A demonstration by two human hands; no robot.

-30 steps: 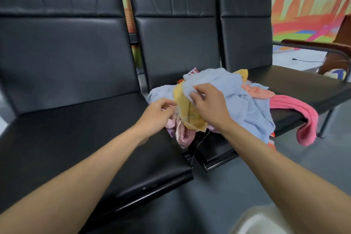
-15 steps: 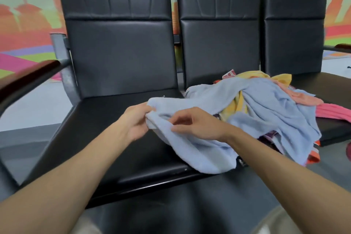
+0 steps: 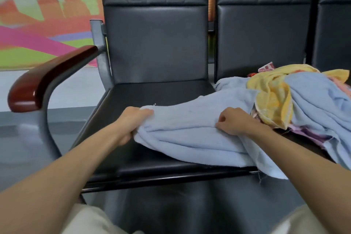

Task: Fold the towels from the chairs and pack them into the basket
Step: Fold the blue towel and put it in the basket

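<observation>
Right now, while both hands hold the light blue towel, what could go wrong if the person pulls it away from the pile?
The far end of the light blue towel seems to run under the yellow towel, so a pull may drag the pile along.
One corner hangs over the front edge of the seat and may slide off.
The left hand and right hand grip bunched cloth, so the fold may come out uneven.

Towel (image 3: 190,138) on L chair (image 3: 152,91); towel pile (image 3: 275,99) on next chair (image 3: 266,40) to R.
</observation>
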